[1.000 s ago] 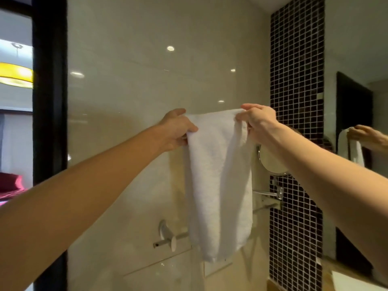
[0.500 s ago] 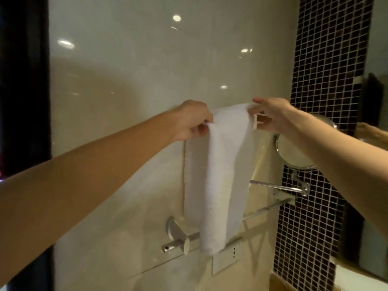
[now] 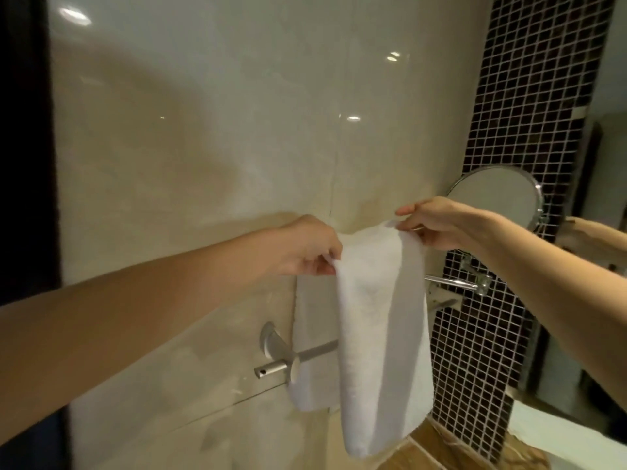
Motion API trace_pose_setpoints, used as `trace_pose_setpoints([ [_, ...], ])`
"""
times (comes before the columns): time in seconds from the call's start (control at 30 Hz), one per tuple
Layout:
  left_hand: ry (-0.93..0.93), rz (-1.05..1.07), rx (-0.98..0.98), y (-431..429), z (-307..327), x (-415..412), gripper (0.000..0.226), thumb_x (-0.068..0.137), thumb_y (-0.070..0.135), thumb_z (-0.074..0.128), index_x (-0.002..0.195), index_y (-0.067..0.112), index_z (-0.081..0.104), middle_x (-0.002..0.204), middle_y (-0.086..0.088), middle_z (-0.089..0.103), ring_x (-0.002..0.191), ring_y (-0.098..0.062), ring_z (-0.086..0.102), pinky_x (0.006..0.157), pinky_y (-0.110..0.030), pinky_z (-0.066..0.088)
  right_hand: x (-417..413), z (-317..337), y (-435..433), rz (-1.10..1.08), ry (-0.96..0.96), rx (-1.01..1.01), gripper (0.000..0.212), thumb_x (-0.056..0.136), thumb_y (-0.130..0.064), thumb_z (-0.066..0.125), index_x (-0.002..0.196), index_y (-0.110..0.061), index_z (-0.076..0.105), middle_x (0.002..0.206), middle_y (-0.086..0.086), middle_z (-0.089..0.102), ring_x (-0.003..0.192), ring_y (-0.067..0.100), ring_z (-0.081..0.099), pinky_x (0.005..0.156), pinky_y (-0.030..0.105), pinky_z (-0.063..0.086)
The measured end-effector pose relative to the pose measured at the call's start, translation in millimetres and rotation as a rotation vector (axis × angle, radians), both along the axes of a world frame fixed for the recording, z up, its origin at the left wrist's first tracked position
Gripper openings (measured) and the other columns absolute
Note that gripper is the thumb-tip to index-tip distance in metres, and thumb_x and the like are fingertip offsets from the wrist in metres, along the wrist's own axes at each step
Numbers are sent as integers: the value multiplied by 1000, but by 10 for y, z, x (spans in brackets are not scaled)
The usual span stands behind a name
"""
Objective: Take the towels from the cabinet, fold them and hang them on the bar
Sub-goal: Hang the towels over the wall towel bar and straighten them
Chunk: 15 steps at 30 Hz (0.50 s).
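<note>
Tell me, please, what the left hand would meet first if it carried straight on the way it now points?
Probably the wall. The left hand, pinching the towel, reaches forward and slightly right toward the pale tiles above the bar. Depth is unclear, so towel cloth may touch first.

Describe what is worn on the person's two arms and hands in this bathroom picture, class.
Nothing is worn. The left hand and right hand are bare, with no gloves, and no rings show. Both forearms are uncovered as far as the picture's edges: no sleeves, watch or bracelet can be seen on either wrist.
</note>
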<state>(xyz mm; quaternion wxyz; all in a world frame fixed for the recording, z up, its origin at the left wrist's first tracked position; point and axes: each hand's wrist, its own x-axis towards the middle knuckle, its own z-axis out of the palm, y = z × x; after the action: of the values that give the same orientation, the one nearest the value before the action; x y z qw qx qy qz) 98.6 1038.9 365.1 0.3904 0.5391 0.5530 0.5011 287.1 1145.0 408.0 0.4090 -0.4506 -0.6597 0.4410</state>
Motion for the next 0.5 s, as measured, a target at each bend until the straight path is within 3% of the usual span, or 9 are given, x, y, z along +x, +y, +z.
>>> trace_pose_setpoints([
  [0.13, -27, 24, -29, -54, -190, -24, 27, 80, -13, 55, 71, 11, 48, 74, -10, 53, 66, -21, 59, 56, -33, 55, -21, -203, -48, -7, -46, -48, 25, 89, 14, 49, 91, -10, 59, 102, 15, 60, 93, 24, 61, 93, 33, 50],
  [0.3, -4, 71, -62, -145, -456, -37, 21, 81, -11, 59, 75, 9, 54, 82, -11, 57, 74, -22, 61, 55, -28, 57, -36, -533, -135, -33, -67, -39, 27, 87, 16, 50, 82, -8, 60, 94, 13, 60, 88, 23, 59, 81, 33, 54],
  [0.37, 23, 79, -77, -186, -568, -20, 20, 82, -10, 60, 93, 6, 59, 89, -12, 60, 78, -22, 63, 58, -28, 58, -47, -704, -145, -69, -90, -21, 26, 87, 15, 53, 79, -9, 60, 91, 10, 58, 84, 21, 58, 82, 33, 53],
  [0.43, 90, 105, -93, -209, -686, -9, 26, 81, -8, 63, 105, 3, 59, 89, -13, 62, 75, -21, 65, 62, -30, 58, -56, -889, -140, -110, -123, 14, 24, 86, 12, 57, 78, -10, 61, 90, 10, 58, 84, 22, 58, 81, 34, 54],
  [0.5, 231, 135, -97, -248, -788, 5, 22, 81, -3, 67, 100, 6, 61, 82, -11, 63, 65, -18, 64, 55, -27, 57, -55, -1064, -129, -149, -122, 44, 21, 84, 10, 61, 78, -9, 61, 90, 13, 60, 85, 25, 60, 81, 38, 56],
])
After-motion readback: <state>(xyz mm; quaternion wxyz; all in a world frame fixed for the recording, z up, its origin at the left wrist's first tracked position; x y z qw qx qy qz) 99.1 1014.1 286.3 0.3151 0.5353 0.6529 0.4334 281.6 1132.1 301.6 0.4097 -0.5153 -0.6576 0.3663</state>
